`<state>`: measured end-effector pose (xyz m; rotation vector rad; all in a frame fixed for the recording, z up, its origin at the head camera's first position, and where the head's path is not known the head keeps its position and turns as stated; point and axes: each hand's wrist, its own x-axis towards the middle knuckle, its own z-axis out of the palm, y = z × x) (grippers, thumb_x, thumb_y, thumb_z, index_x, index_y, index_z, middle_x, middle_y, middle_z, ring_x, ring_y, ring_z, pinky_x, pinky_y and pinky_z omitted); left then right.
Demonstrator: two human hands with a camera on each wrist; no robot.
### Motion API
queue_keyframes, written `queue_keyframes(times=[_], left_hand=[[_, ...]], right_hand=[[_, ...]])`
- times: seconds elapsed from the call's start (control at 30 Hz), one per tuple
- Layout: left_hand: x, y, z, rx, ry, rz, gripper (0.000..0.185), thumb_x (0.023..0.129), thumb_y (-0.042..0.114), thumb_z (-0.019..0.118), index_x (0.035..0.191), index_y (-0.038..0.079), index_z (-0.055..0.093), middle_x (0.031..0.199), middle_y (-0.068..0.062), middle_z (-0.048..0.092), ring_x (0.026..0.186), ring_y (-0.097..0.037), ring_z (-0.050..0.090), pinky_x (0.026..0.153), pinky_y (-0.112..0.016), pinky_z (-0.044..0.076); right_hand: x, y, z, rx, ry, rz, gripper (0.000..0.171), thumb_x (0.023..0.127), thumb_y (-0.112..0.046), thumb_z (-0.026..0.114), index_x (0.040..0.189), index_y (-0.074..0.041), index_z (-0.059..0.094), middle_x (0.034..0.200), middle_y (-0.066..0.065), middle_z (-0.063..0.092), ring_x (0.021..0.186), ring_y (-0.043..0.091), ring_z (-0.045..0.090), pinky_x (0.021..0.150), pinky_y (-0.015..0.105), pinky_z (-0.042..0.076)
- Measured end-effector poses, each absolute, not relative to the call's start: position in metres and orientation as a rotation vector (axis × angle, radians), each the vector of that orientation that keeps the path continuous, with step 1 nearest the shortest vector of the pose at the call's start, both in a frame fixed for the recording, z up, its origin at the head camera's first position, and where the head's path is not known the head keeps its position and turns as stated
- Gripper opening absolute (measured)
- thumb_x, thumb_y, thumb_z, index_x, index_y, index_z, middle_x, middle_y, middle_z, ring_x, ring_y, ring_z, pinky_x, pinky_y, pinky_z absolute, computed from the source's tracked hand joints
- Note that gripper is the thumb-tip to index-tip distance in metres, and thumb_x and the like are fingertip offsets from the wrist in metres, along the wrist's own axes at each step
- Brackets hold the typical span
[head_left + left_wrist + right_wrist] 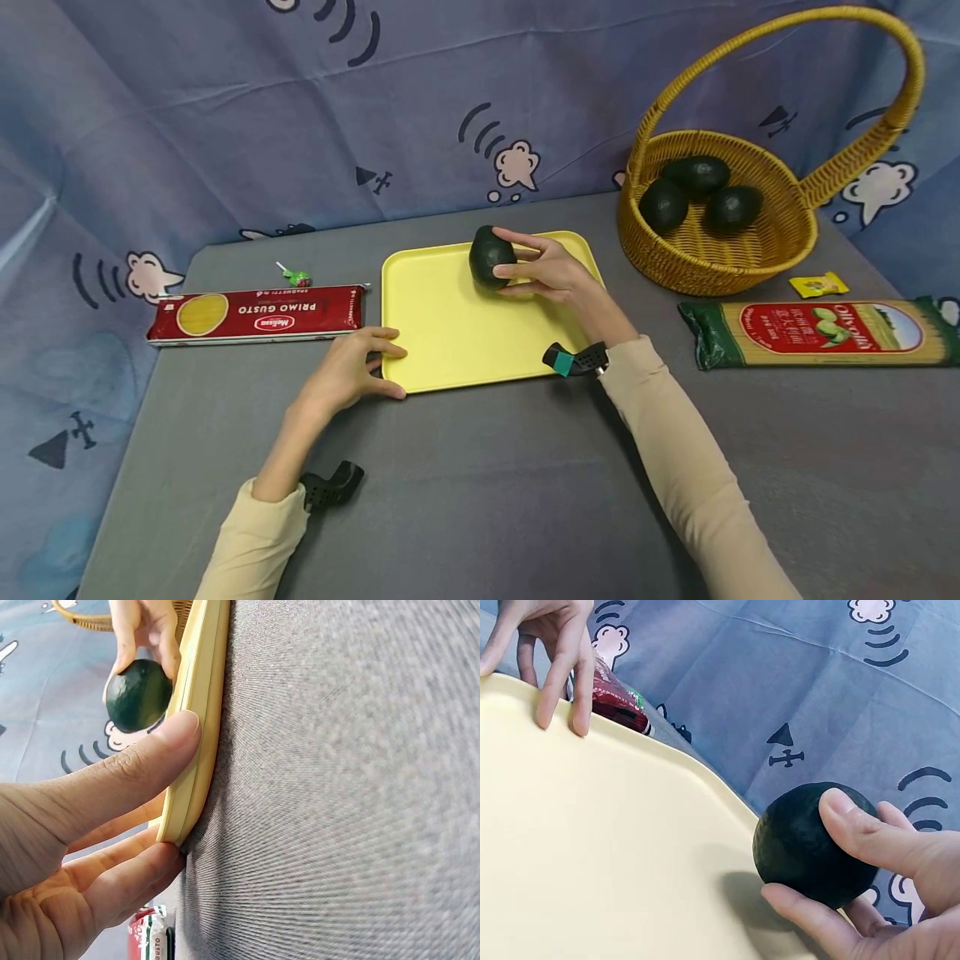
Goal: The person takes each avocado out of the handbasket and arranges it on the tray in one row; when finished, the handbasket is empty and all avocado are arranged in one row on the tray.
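A dark green avocado [489, 257] is in my right hand [551, 268], pinched between thumb and fingers over the back part of a yellow tray [442, 350]. The right wrist view shows the avocado [802, 844] close above the tray, its shadow falling on the surface. At the tray's near left corner, my left hand [348, 367] holds the rim, with the thumb on the front edge and the fingers over the left side. The left wrist view shows that thumb [161, 750] against the rim. Three more avocados [697, 175] lie inside a wicker basket [652, 258].
Left of the tray lies a red spaghetti pack [322, 310], with a green-wrapped lollipop [297, 278] behind it. On the right are a green-ended pasta pack [720, 333] and a small yellow packet [819, 285]. The basket's tall handle [900, 108] arches up before a patterned blue cloth [420, 108].
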<state>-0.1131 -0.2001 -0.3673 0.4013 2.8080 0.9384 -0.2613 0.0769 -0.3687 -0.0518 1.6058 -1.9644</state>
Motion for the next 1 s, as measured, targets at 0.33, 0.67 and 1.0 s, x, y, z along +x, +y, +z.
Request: queue_keyframes(times=[0.33,0.67,1.0], left_hand=[[-0.114,-0.199,-0.366,0.407,2.809,0.91,0.048,0.065,0.013,0.089,0.106,-0.005,0.072,0.127,-0.023,0.057,0.123,-0.039,0.049,0.094,-0.045,0.047],[-0.114,-0.201,-0.367,0.381,2.807,0.909,0.049,0.064,0.013,0.089,0.106,-0.005,0.072,0.127,-0.023,0.058,0.123,-0.039,0.049,0.098,-0.047,0.044],[-0.115,-0.199,-0.367,0.391,2.806,0.913,0.048,0.065,0.014,0.089,0.106,-0.005,0.072,0.127,-0.022,0.058,0.122,-0.038,0.05,0.094,-0.045,0.047]], right_hand=[[-0.267,0.052,-0.371,-0.055,1.59,-1.978,0.069,0.087,0.015,0.058,0.146,-0.017,0.043,0.146,0.019,0.037,0.126,0.04,0.046,0.081,0.045,0.053],[-0.269,0.023,-0.373,-0.166,1.608,-1.983,0.067,0.086,0.014,0.06,0.144,-0.016,0.046,0.14,0.02,0.043,0.121,0.041,0.051,0.083,0.049,0.05],[-0.274,0.009,-0.383,-0.314,1.671,-1.984,0.064,0.084,0.012,0.065,0.141,-0.013,0.05,0.134,0.02,0.053,0.113,0.037,0.059,0.08,0.048,0.054]])
